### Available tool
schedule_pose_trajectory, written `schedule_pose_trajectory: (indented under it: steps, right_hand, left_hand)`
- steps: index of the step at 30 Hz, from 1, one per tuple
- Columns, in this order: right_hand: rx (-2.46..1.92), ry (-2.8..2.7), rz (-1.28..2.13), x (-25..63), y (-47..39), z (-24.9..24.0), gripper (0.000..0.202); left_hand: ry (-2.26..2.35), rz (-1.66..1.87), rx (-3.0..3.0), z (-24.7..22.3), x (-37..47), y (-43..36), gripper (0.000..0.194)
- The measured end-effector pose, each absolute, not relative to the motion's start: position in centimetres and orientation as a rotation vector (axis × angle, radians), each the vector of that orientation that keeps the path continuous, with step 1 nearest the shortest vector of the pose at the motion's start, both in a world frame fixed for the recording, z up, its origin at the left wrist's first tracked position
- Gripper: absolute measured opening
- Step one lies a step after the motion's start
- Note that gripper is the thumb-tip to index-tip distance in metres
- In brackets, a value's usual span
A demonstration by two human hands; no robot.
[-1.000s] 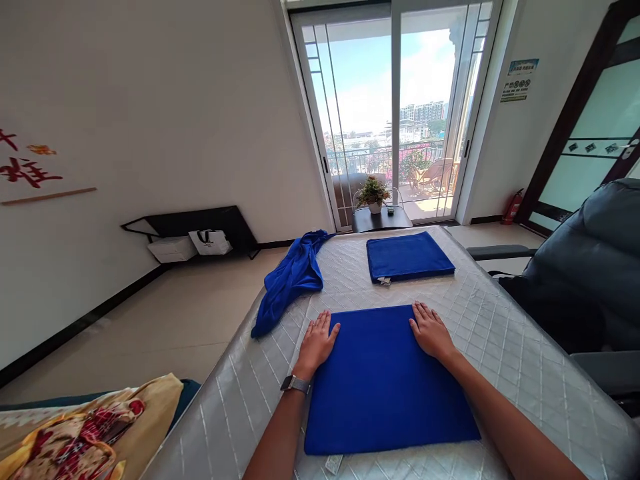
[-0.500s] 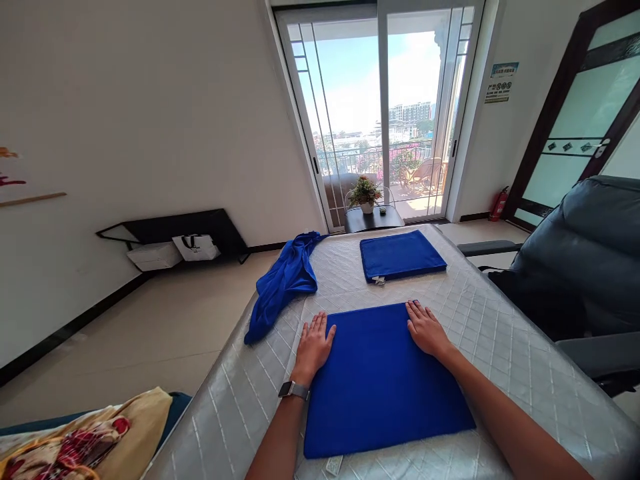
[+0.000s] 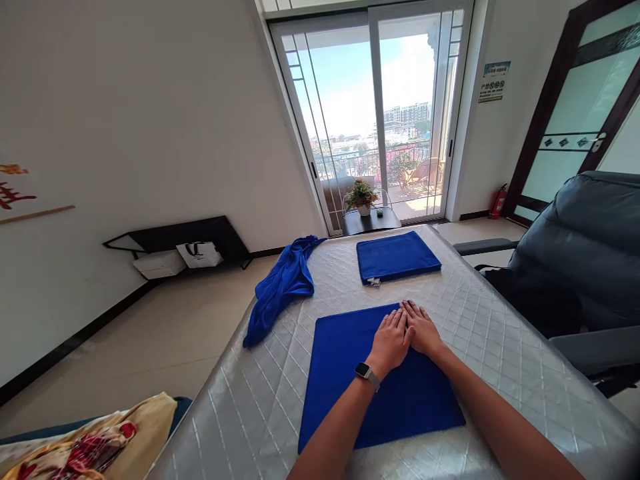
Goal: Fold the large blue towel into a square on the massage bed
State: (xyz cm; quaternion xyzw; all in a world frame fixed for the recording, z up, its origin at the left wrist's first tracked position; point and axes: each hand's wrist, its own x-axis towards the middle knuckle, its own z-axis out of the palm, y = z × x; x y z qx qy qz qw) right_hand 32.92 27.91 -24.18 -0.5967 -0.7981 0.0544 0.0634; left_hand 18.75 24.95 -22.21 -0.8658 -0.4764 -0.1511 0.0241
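A flat blue rectangle of fabric (image 3: 345, 360), perhaps a cushion cover, lies on the quilted silver mattress (image 3: 240, 413). My left hand (image 3: 393, 339), with a watch on its wrist, rests palm down near the cover's far right corner, fingers stretched out. Beside it, touching, my right hand (image 3: 421, 327) lies flat on that same corner. Neither hand grasps anything. Farther back is a neat stack of similar blue covers (image 3: 399, 257) with white tags at its near edge. A crumpled blue cloth (image 3: 285, 287) lies along the mattress's left edge.
A dark office chair (image 3: 590, 253) stands close on the right. Beyond the mattress is a small black table (image 3: 373, 223) with a potted plant (image 3: 363, 195). Patterned fabric (image 3: 90, 443) lies at lower left. A black rack (image 3: 185, 233) with white bags leans by the wall.
My left hand has slid from the cover's left edge across to the right, beside my right hand. My right hand has stayed at the far right corner.
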Motion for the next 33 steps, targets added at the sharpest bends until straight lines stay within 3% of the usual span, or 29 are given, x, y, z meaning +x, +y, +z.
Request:
schedule_pose_trajectory:
  steps: [4,11,16,33]
  right_hand:
    - [-1.827,-2.361,0.193,32.8,27.9,-24.0,0.064]
    - [-1.870,-2.307,0.262,32.5,28.2,-24.3,0.067]
    - [-1.863,-2.308,0.252,32.6,28.3,-24.8,0.067]
    - [-1.914,-2.337,0.163,32.4,27.3,-24.3,0.067]
  left_hand:
    - [-1.692,-0.410,-2.595,-23.1,17.8,25.9,0.066]
    - [-2.025,-0.205,-2.352,-22.9,6.0,25.7,0.076]
    - [-2.148,-0.250,-2.225,-23.6,0.2,25.4,0.079]
    - [-2.119,-0.359,-2.232,-24.1,-0.2,25.1,0.080]
